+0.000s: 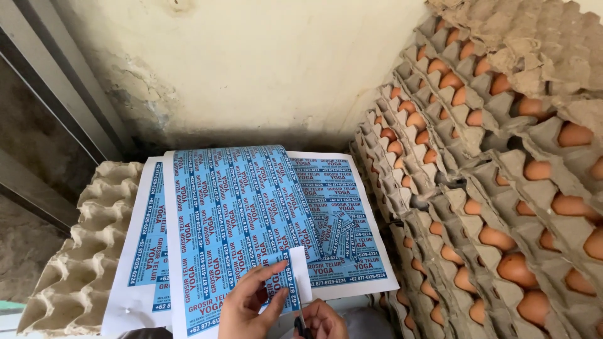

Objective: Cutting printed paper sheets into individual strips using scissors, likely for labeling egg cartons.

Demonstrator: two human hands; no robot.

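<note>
My left hand [246, 306] pinches the near edge of a white paper sheet printed with rows of blue labels [239, 213]. My right hand [323, 320], at the bottom edge, grips black-handled scissors [301, 319] whose blades meet the sheet's lower right strip. That sheet overlaps two more label sheets, one to the left [147, 232] and one to the right [342, 188]. A small pile of cut blue labels [339, 229] lies on the right sheet.
The sheets rest on a stack of empty grey pulp egg trays [81, 251]. Leaning stacks of trays filled with brown eggs [490, 163] crowd the right side. A stained cream wall [251, 63] stands behind, with a metal frame [56, 88] on the left.
</note>
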